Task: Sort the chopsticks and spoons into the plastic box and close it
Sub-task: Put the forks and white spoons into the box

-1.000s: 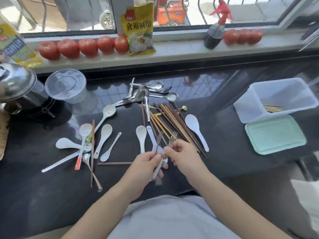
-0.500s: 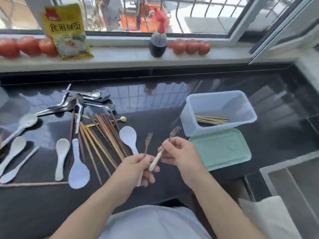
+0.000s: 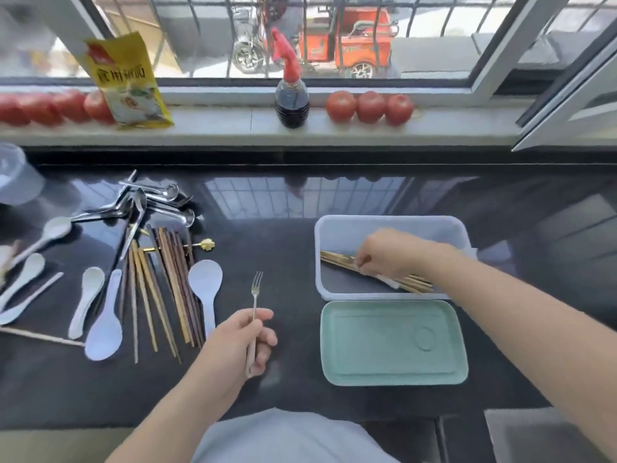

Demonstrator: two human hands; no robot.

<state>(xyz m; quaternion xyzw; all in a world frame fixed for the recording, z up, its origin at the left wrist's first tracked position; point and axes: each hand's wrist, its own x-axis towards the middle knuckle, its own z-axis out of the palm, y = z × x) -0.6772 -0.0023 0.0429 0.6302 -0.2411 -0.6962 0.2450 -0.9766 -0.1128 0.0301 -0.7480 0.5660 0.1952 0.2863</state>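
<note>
The left hand [image 3: 238, 342] is gripping a small fork [image 3: 254, 309] by its pale handle, tines pointing up, above the dark counter [image 3: 267, 255] between the loose cutlery and the box [image 3: 390, 225]. The right hand [image 3: 389, 253] is reaching down into the box, fingers curled over the chopsticks [image 3: 337, 260] lying slantwise on its floor; a white piece is showing just under the hand, but whether the fingers are gripping it or have let it go cannot be told. The box is sitting open, its green lid [image 3: 392, 342] lying flat on the counter just in front of it, touching or nearly touching the near wall.

To the left, a sheaf of brown chopsticks [image 3: 160, 289] is lying fanned out, with a white spoon [image 3: 205, 289] beside its right edge and more white spoons [image 3: 90, 295] on its left. Metal spoons [image 3: 147, 205] are lying heaped behind them, and a gold-tipped utensil [image 3: 205, 243] is poking out from under the sheaf. A single stick [image 3: 40, 335] is lying crosswise at the left edge.

On the sill, a dark bottle [image 3: 291, 105] with a red spray top is standing between a yellow packet [image 3: 128, 81] and three tomatoes [image 3: 369, 106]; more tomatoes [image 3: 50, 108] are lining up left of the packet. A clear tub [image 3: 16, 175] is sitting at the far left.
</note>
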